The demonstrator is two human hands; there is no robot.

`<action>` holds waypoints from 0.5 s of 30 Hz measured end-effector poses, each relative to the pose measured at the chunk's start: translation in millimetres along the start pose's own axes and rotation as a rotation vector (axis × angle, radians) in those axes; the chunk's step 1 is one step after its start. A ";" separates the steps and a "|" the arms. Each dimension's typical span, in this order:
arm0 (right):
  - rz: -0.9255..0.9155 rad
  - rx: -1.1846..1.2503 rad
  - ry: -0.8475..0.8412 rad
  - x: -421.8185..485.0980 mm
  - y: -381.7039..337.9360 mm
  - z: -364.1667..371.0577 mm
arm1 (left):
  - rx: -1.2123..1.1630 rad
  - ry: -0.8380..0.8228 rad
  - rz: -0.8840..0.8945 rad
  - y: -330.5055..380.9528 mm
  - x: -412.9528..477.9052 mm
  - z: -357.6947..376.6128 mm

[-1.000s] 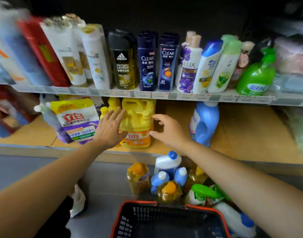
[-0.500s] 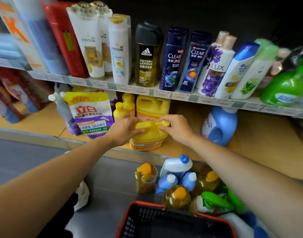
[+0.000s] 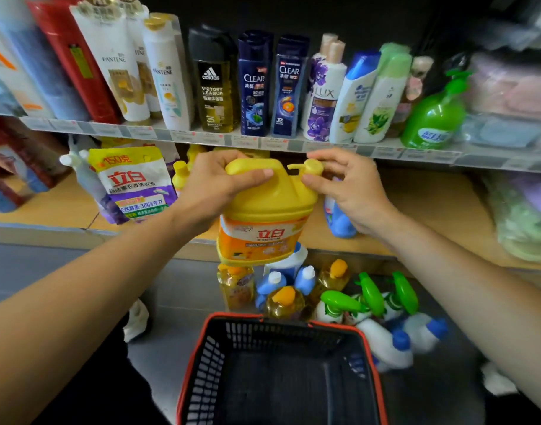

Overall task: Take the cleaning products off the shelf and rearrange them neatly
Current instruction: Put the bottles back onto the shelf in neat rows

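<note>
Held upright beyond red-rimmed basket: yellow detergent jug, long axis vertical, label toward camera. Round its handle, left hand fingers wrapped; on the cap, right hand fingers pinching.

We read 立白 in red on the orange label of the yellow detergent jug, held between the left hand and the right hand. Left of the left hand, a refill pouch carries 150克 on its yellow top, 立白 in red beneath, and 3倍洁净力 lower down. Above the left hand, a tall white bottle and a shorter white bottle both say PANTENE. Above the gap between the hands, a dark bottle shows adidas, VICTORY LEAGUE and a 3. Towards the right hand, we see CLEAR on the first navy bottle and on the second navy bottle, which adds 3X. Above the right hand, a purple-flowered bottle reads LUX. The price tags are too blurred for us to read.
</note>
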State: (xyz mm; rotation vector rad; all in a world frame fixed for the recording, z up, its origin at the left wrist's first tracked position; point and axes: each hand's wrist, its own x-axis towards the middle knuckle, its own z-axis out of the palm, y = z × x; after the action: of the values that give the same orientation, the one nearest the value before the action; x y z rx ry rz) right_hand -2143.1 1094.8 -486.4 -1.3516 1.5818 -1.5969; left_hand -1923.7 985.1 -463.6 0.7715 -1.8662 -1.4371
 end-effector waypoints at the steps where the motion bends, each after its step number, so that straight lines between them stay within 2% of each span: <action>1: 0.007 0.029 -0.006 -10.3 -3.2 -3.5 | -0.020 0.012 -0.002 5.2 -10.4 5.0; 7: 0.132 0.203 -0.047 -87.2 1.4 -12.4 | -0.184 0.031 -0.066 5.3 -71.6 36.5; 10: 0.224 0.357 -0.095 -122.1 5.1 -17.9 | -0.270 -0.055 -0.111 -11.1 -91.3 44.3; 15: 0.361 0.466 -0.297 -147.7 2.5 -35.4 | -0.402 -0.226 -0.183 -28.6 -106.7 60.5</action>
State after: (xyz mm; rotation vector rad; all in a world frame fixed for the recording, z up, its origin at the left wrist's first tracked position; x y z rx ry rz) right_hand -2120.1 1239.9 -525.0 -0.9373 1.1087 -1.3562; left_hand -1903.9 1097.1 -517.7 0.6109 -1.6126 -2.0076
